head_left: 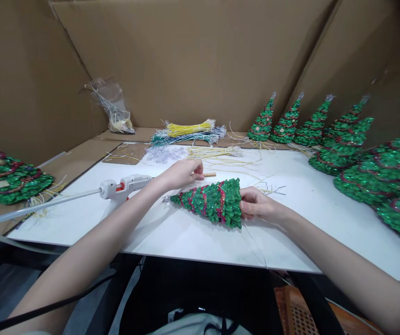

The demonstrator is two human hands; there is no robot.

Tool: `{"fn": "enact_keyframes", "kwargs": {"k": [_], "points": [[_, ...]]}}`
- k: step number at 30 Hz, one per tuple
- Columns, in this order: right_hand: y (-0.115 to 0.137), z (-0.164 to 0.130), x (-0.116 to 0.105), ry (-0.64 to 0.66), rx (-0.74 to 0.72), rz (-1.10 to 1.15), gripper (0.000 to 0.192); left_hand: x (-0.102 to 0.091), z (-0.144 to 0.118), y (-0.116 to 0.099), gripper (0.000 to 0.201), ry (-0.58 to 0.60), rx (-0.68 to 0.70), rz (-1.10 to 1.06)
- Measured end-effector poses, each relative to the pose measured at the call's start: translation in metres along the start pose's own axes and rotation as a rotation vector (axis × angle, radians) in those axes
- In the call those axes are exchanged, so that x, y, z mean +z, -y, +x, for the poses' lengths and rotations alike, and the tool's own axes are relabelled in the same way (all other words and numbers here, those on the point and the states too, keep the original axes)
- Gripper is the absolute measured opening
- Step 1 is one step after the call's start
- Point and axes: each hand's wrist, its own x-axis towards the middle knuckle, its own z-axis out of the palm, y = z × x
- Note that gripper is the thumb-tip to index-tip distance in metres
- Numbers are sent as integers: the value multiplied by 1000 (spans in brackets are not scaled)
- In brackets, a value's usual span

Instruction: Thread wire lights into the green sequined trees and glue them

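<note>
A green sequined cone tree (209, 200) with red garland bands lies on its side on the white board (172, 232), tip pointing left. My right hand (256, 204) grips its wide base. My left hand (180, 173) is closed around a white hot glue gun (130, 184). The gun's orange nozzle (209, 175) points right, just above the tree's upper edge, and a long clear glue stick (39, 207) trails out of it to the left.
Finished trees stand in a row at the back right (287, 123) and pile up along the right edge (377, 172); more lie at the left (7, 177). Bundles of yellow, green and white wires (189, 132) and a plastic bag (114, 109) sit at the back. Cardboard walls surround the table.
</note>
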Motion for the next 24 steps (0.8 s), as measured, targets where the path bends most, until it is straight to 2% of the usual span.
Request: {"fn": "enact_keyframes", "kwargs": {"k": [3, 5, 8, 11, 15, 24], "points": [[0, -1, 0, -10, 10, -17, 47, -16, -21, -14, 6, -160, 7, -66], [0, -1, 0, -17, 20, -33, 47, -22, -40, -24, 5, -227, 93, -186], [1, -2, 0, -22, 31, -48, 47, -21, -66, -34, 13, -187, 214, -306], [2, -1, 0, -1, 33, -53, 48, -15, -81, -37, 18, -178, 237, -267], [2, -1, 0, 1, 18, -71, 49, -10, -80, -36, 21, -226, 292, -97], [0, 0, 0, -14, 26, -73, 51, -13, -67, -36, 23, -208, 395, 109]]}}
